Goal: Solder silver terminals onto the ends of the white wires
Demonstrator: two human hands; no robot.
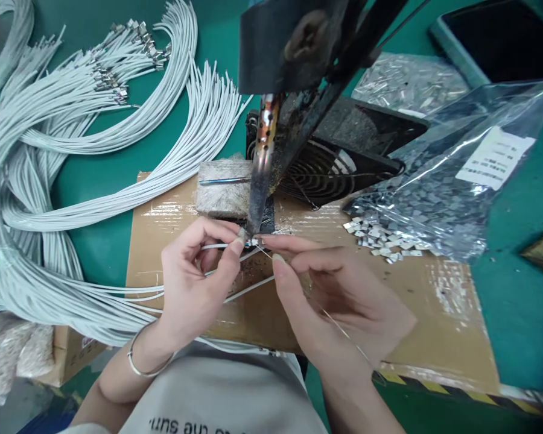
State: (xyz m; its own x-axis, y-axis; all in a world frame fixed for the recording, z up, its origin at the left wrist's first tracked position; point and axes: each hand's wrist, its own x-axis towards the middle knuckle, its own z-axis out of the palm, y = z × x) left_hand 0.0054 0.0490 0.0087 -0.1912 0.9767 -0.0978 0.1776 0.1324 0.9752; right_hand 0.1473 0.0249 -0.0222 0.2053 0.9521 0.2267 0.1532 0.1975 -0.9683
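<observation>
Between thumb and fingers, my left hand (203, 265) pinches the end of a white cable (212, 246). A small metal connector piece (253, 242) sits at that end, right under the tip of a soldering iron (257, 199) held in a black stand. My right hand (335, 289) pinches a thin solder wire (344, 331), whose end reaches the cable tip. Its index finger lies close beside the connector. Whether the iron touches the metal is too small to tell. More white cables pass beneath my left hand.
Bundles of white cables (95, 132) cover the left side. Behind the iron are a whitish block (221, 196) with a metal rod on it and a black fan (326, 169). Loose metal pieces (384, 238) lie on the cardboard (416, 313), beside a clear bag (443, 205). A dark-screened device (502, 39) lies top right.
</observation>
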